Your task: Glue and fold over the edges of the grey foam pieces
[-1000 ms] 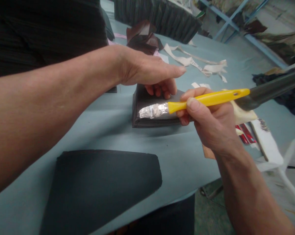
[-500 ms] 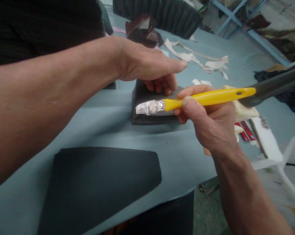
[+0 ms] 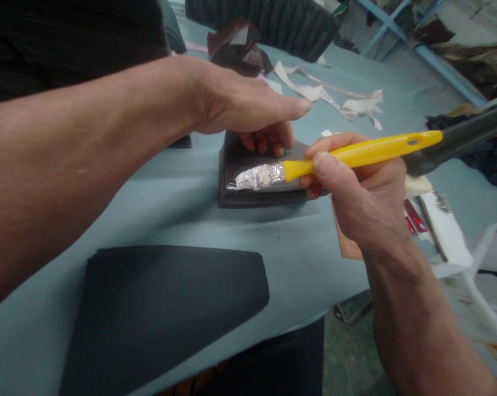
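My right hand (image 3: 355, 187) grips a brush with a yellow plastic handle (image 3: 364, 154) and a metal ferrule. Whitish, gluey stuff coats its bristles (image 3: 252, 178), which lie along the near edge of a stack of dark, thin pieces (image 3: 260, 199). A small wet white streak shows at the stack's near left corner. Over the far part of the same stack is my left hand (image 3: 260, 107), thumb stretched out and fingers loosely bent, with fingertips resting on the top piece. Nothing is visible in its grasp. Closer to me lies a larger dark piece (image 3: 174, 302), flat on the table.
The table (image 3: 310, 264) has a pale blue-green cover. Tall dark stacks (image 3: 268, 25) stand at the back and far left. Brown scraps (image 3: 235, 47) and white strips (image 3: 331, 99) lie beyond my hands. A white board (image 3: 445, 228) is on the right, near a white metal frame.
The brush has shifted slightly right along the stack's edge, and its handle end has risen. A wet streak now shows left of the bristles. My left hand stays on the stack.
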